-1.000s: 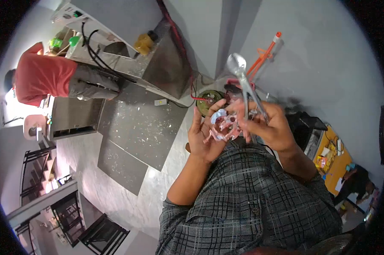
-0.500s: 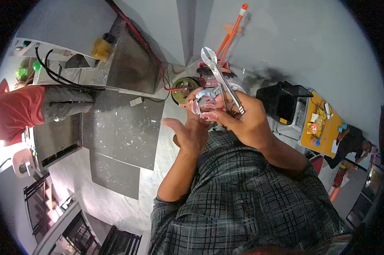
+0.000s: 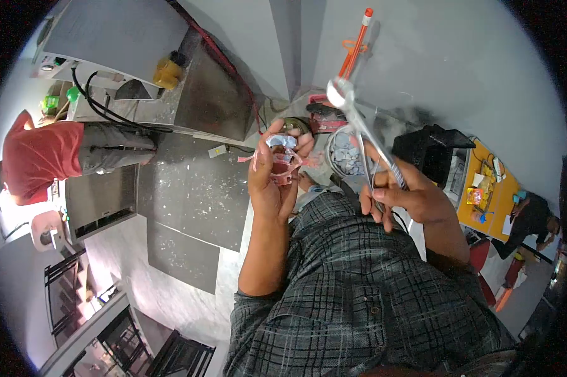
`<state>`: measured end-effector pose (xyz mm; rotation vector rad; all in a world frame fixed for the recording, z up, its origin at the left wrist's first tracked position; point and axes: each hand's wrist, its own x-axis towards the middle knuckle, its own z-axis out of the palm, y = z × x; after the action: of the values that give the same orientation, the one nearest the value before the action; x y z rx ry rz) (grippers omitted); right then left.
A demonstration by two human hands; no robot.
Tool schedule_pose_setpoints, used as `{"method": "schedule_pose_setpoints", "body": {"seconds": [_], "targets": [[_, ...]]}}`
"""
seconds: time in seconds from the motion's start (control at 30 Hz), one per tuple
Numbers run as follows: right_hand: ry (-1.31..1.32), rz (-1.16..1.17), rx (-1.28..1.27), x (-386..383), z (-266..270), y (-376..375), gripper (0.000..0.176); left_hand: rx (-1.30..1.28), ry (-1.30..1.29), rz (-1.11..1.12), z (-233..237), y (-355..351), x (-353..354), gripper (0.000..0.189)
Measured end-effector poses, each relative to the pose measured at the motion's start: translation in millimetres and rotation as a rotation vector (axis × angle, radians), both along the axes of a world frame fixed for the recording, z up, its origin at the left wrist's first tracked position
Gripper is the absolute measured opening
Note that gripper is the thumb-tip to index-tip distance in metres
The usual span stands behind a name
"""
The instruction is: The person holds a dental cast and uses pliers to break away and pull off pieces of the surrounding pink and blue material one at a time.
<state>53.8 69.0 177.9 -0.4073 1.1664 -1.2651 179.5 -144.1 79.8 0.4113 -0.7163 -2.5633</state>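
Note:
My left hand [image 3: 266,188] is turned palm up, its fingers curled around a jagged pink piece [image 3: 284,178] with a light-blue chunk [image 3: 281,142] at its upper side. It looks like a dental mould, though I cannot be sure. To the right, my right hand [image 3: 415,196] grips the handles of a pair of metal plaster nippers [image 3: 357,119]. Their handles stand apart and the blurred head points up and away from the pink piece. Beyond the hands, a round container [image 3: 332,164] holds light-blue broken chunks.
A black bin [image 3: 421,146] stands right of the container. An orange-handled tool [image 3: 357,47] leans on the wall. A person in a red shirt [image 3: 44,151] bends at a bench on the left. Another person [image 3: 529,220] sits by a yellow table [image 3: 500,220].
My right hand has drawn the nippers away to the right and loosened its fingers. My left hand has turned up with the pink piece, and the container of chunks has come into view.

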Motion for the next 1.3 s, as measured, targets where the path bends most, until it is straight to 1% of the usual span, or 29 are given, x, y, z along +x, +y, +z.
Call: {"method": "schedule_pose_setpoints", "body": {"seconds": [0.07,0.1,0.13,0.17,0.2,0.27,0.3,0.33,0.37,0.4,0.43,0.47,0.53,0.57,0.63,0.67,0.73,0.83,0.9,0.97,1.07,1.1,1.17,1.23,1.27,1.3], "targets": [[0.22,0.036,0.087,10,-8,5,0.071,-0.032,0.02,0.023,-2,-3,2,0.058],[0.358,0.096,0.02,13,-7,5,0.072,-0.123,-0.013,0.066,0,-4,2,0.057],[0.352,0.092,0.01,14,-7,5,0.072,-0.213,-0.044,0.11,2,-5,3,0.057],[0.388,0.135,0.004,16,-7,5,0.074,-0.183,0.02,0.121,-3,-7,2,0.054],[0.425,0.176,-0.001,16,-6,5,0.076,-0.192,0.014,0.115,-7,-9,5,0.054],[0.4,0.197,0.037,15,-2,6,0.078,-0.254,0.04,0.154,-11,-11,8,0.049],[0.497,0.208,-0.002,15,-4,7,0.077,-0.248,0.072,0.152,-7,-11,7,0.045],[0.595,0.22,-0.039,14,-6,9,0.076,-0.25,0.069,0.145,-7,-13,9,0.045],[0.592,0.214,-0.039,12,-9,11,0.076,-0.292,0.089,0.13,-7,-15,11,0.044],[0.585,0.233,-0.101,9,-14,14,0.075,-0.334,0.107,0.115,-4,-15,11,0.043],[0.578,0.252,-0.162,8,-16,16,0.075,-0.301,0.191,0.112,6,-10,8,0.037],[0.575,0.248,-0.161,6,-15,16,0.075,-0.301,0.189,0.107,5,-10,8,0.037],[0.371,0.258,-0.095,2,-8,15,0.071,-0.406,0.146,0.151,2,-12,9,0.035],[0.368,0.258,-0.095,-2,-5,16,0.071,-0.432,0.149,0.147,3,-13,8,0.033],[0.173,0.322,-0.023,-8,-3,16,0.064,-0.479,0.158,0.132,5,-15,7,0.031],[0.172,0.323,-0.024,-7,-5,17,0.064,-0.524,0.172,0.116,7,-15,7,0.03],[0.151,0.246,-0.075,-6,-11,18,0.058,-0.543,0.169,0.087,13,-15,7,0.029],[0.192,0.282,-0.068,-10,-9,16,0.053,-0.586,0.149,0.042,15,-15,7,0.027],[0.162,0.258,-0.051,-9,-10,16,0.051,-0.611,0.13,0.027,16,-15,7,0.027],[0.135,0.234,-0.035,-9,-13,14,0.049,-0.673,0.103,0.073,16,-13,6,0.025],[0.146,0.196,-0.006,-7,-14,9,0.044,-0.699,0.05,0.127,13,-9,4,0.024],[0.147,0.199,0.039,-7,-13,7,0.041,-0.7,0.051,0.126,11,-10,4,0.024],[0.148,0.199,0.083,-6,-13,3,0.038,-0.83,-0.002,0.171,7,-11,4,0.024],[0.288,0.182,0.139,-3,-15,-1,0.033,-0.819,-0.002,0.171,6,-10,3,0.025],[0.287,0.177,0.138,-1,-14,-4,0.033,-0.809,-0.002,0.172,6,-9,2,0.025],[0.376,0.172,0.101,1,-12,-7,0.033,-0.809,-0.001,0.169,5,-9,2,0.025]]}}
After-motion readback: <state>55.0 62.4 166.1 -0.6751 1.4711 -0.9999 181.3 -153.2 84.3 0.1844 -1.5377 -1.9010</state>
